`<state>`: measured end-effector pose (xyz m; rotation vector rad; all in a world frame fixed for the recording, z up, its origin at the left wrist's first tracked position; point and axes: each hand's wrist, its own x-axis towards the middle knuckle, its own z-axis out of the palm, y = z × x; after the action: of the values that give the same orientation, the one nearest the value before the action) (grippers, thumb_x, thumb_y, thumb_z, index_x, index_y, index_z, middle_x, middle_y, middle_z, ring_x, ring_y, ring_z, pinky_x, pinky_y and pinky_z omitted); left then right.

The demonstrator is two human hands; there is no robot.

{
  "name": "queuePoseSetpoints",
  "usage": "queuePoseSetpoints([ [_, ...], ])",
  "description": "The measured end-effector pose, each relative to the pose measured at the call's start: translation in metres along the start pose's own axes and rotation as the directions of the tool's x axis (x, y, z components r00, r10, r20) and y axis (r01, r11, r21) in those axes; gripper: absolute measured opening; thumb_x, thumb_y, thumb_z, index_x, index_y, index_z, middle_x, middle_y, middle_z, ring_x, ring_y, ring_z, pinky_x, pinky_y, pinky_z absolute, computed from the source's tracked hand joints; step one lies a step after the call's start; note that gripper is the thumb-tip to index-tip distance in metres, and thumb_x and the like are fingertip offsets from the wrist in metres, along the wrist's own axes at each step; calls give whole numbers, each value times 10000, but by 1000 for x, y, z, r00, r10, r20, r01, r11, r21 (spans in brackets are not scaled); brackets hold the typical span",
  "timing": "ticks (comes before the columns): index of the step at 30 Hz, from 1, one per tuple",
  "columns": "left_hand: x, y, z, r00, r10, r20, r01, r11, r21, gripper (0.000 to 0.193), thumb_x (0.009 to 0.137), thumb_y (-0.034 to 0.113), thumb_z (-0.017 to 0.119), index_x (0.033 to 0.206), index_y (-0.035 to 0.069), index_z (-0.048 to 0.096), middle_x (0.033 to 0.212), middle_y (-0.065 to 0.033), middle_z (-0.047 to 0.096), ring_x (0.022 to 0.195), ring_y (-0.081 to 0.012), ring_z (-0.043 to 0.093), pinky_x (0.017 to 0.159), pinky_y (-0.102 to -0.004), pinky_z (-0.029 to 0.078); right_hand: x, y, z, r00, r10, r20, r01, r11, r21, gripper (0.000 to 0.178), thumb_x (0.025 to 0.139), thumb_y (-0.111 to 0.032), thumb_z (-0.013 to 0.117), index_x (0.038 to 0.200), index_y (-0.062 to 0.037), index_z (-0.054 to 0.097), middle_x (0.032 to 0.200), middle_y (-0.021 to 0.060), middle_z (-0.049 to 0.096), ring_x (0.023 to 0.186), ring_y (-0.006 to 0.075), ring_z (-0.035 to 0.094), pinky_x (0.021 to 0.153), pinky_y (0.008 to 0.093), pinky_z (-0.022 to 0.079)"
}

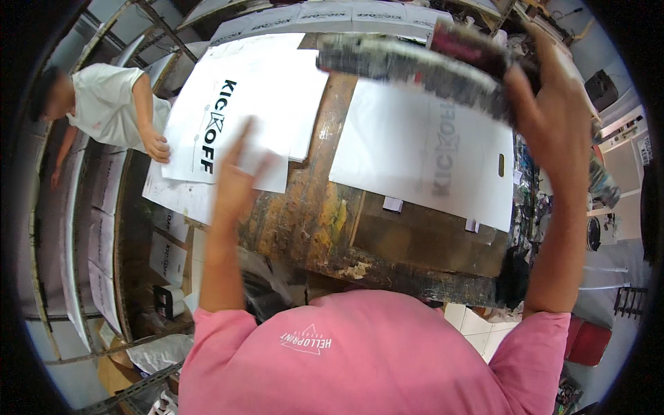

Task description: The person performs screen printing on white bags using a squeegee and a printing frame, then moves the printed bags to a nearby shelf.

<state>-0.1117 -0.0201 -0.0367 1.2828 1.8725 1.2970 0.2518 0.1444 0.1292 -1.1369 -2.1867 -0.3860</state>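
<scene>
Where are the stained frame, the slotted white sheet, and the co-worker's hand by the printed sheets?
Stained frame (413,68): head view, on its long near side.
Slotted white sheet (404,145): head view, on its upper face.
Co-worker's hand (157,146): head view, mid-hand.

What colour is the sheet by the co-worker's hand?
White sheet with black print; best in the head view.

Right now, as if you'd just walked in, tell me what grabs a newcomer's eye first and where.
First, the long, paint-smeared frame across the far part of the worktable, with the person's right hand at its right end. Next, the white sheets with bold black print on the table's left, the blurred left hand in front of them, and a co-worker at their left edge.
</scene>
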Motion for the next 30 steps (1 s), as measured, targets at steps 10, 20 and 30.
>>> queuePoseSetpoints([
  [10, -115, -20, 136, 798, -366, 478, 561, 165, -811, 1160, 837, 885, 346, 1476, -76, 232, 1407, -284, 445, 1315, -406, 473, 1161, -563, 341, -192, -16, 74, 779, -115, 617, -125, 935, 332, 370, 812, -275, 750, 1114, -73, 680, 978, 128, 641, 894, 348, 609, 805, 461, 501],
  [20, -126, -56, 149, 727, -577, 371, 571, 209, -794, 948, 826, 900, 321, 1070, -15, 354, 1102, -349, 537, 1129, -485, 587, 1048, -634, 441, -150, 36, 191, 876, -137, 462, 8, 963, 269, 450, 759, -281, 787, 1119, -67, 622, 980, 99, 589, 943, 307, 588, 788, 441, 518],
  [30, -137, -88, 145, 873, -270, 407, 442, 82, -893, 801, 896, 826, 315, 1016, 105, 644, 1131, -156, 703, 1128, -371, 640, 1024, -615, 461, 11, 154, 343, 912, -142, 384, 118, 989, 87, 376, 914, -485, 617, 996, -120, 661, 957, 115, 678, 941, 335, 670, 763, 484, 554],
])
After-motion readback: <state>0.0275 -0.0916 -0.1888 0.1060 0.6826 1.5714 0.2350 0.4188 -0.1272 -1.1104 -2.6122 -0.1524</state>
